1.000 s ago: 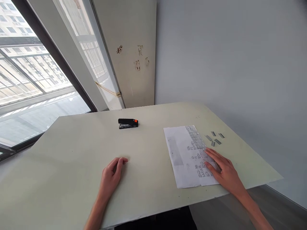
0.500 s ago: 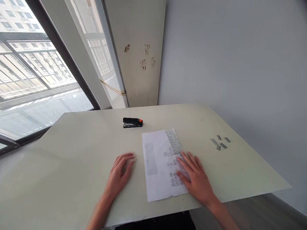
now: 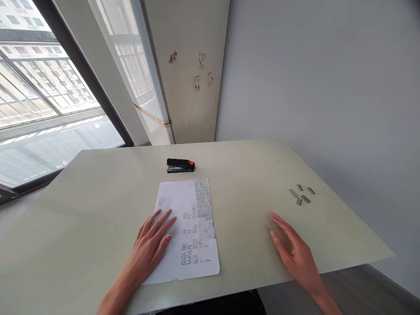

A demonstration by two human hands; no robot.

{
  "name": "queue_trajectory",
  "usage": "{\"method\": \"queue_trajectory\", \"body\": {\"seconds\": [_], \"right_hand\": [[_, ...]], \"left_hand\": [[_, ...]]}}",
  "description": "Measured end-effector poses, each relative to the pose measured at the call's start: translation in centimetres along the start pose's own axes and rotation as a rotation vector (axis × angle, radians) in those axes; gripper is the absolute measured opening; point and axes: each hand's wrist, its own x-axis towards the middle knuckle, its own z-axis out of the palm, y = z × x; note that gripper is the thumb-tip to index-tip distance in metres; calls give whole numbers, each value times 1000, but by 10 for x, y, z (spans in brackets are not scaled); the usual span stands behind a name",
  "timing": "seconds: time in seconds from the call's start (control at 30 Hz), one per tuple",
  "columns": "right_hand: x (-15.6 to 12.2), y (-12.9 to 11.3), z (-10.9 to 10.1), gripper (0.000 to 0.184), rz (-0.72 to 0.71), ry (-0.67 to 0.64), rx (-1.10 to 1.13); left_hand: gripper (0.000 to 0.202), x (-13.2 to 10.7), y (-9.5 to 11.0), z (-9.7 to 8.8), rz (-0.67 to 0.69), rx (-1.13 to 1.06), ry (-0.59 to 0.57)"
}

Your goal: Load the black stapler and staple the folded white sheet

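A white printed sheet of paper [image 3: 188,205], perhaps a thin stack, lies flat near the table's front edge. Its right side carries small text and a greyish patterned block at the top. My left hand [image 3: 149,243] rests open on the paper's left side, fingers spread. To the right of the sheet, apart from it, my right hand [image 3: 293,251] is open at the tabletop, thumb and fingers parted and holding nothing. A black stapler [image 3: 180,166] with an orange-red mark stands just behind the paper.
Several strips of grey staples [image 3: 300,195] lie toward the right side of the pale table [image 3: 243,192]. A tall cabinet-like white panel [image 3: 187,105] and a grey wall [image 3: 315,87] stand behind the table. A window is at the left.
The paper has moved left across the table. My left hand now lies on it, while my right hand has come off it and shifted right. The stapler and staple strips stay put.
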Motion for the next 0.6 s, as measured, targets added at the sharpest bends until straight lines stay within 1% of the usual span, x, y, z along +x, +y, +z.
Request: {"method": "queue_trajectory", "body": {"seconds": [0.07,0.17,0.23,0.3,0.33,0.4,0.5,0.53,0.6], "right_hand": [[1,1,-3,49,14,14,12],[7,6,-8,48,20,63,-6],[15,17,-17,51,12,156,-71],[28,32,-29,57,-12,265,-171],[36,42,-36,62,-25,313,-219],[55,62,-48,74,-18,365,-279],[89,88,-62,87,6,369,-302],[102,95,-64,91,2,374,-305],[128,104,-66,97,42,378,-320]], "left_hand": [[47,2,-9,-2,-41,-47,27],[47,14,-24,-5,-126,-83,54],[52,24,-32,-7,-182,-74,56],[56,30,-37,-7,-212,-45,44],[58,31,-37,-7,-214,-30,38],[59,30,-37,-7,-199,-21,38],[60,27,-36,-7,-180,-57,56],[61,27,-36,-7,-179,-68,63],[63,26,-36,-6,-183,-76,71]]}}
